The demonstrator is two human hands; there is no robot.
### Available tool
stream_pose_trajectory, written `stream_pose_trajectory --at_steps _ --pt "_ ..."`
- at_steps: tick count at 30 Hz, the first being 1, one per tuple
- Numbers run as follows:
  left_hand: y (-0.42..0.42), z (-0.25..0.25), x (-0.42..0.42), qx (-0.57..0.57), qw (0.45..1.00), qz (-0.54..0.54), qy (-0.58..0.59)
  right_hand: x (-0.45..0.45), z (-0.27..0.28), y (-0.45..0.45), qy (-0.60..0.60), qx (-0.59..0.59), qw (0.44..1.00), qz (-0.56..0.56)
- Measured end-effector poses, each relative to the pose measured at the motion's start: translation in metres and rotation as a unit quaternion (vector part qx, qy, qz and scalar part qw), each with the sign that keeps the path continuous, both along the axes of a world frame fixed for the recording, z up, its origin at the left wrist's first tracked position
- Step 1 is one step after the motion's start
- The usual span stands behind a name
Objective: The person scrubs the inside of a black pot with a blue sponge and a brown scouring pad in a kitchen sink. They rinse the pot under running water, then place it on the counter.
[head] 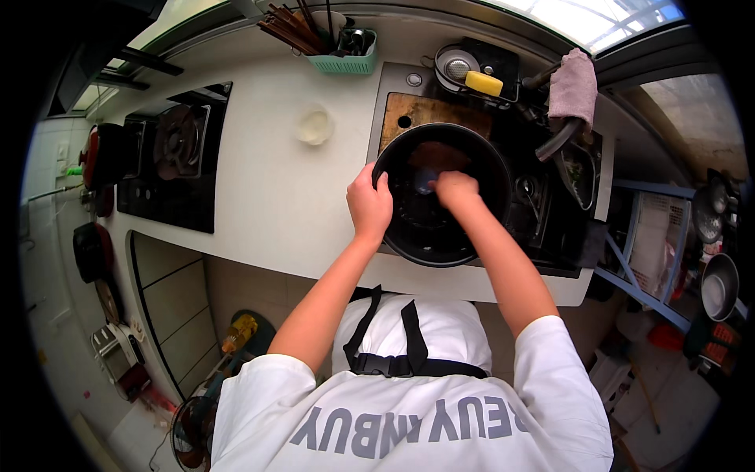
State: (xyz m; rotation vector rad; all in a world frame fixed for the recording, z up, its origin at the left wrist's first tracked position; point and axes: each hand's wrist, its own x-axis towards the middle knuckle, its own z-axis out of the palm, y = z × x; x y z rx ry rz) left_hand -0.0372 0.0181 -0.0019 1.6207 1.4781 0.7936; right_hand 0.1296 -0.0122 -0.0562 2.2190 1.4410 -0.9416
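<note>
A large, deep black pan [407,245] stands over the front part of the sink area, partly covering a wooden cutting board [433,113]. My left hand [370,202] grips its left rim, thumb on the inside. Inside the pan is my right hand [457,190], fingers curled and pointing towards the left. Beside those fingertips shows a blurred bluish patch [424,180]; whether it is something held or a reflection I cannot tell. The dark inner wall looks glossy, with a reddish sheen near the far side.
Behind the pan, a yellow sponge [483,84] rests on a rack with a metal strainer [457,64]. A pink cloth [571,88] wraps the faucet [557,140]. Leftward are a small bowl [315,125], a green utensil basket [345,61] and a gas stove [177,153].
</note>
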Motion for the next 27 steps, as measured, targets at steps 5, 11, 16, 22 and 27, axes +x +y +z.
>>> stream_pose_trajectory --at_steps 5,11,16,22,27 --pt "-0.003 0.003 0.001 -0.009 1.0 0.0 -0.006 0.017 -0.001 0.001 0.013 -0.018 1.0 -0.019" --pt "-0.001 0.002 0.001 -0.01 1.0 -0.003 -0.005 -0.01 0.007 0.007 0.007 -0.036 0.999 0.024" --pt "-0.002 0.004 0.001 -0.008 1.0 -0.01 0.009 0.027 0.009 0.0 0.027 -0.017 1.0 0.004" --pt "-0.002 0.004 0.001 -0.014 1.0 -0.003 -0.008 -0.009 0.008 0.004 0.025 -0.042 0.998 0.03" --pt "0.0 0.007 0.003 -0.002 1.0 0.0 -0.003 0.029 -0.004 0.004 0.012 -0.033 0.999 -0.001"
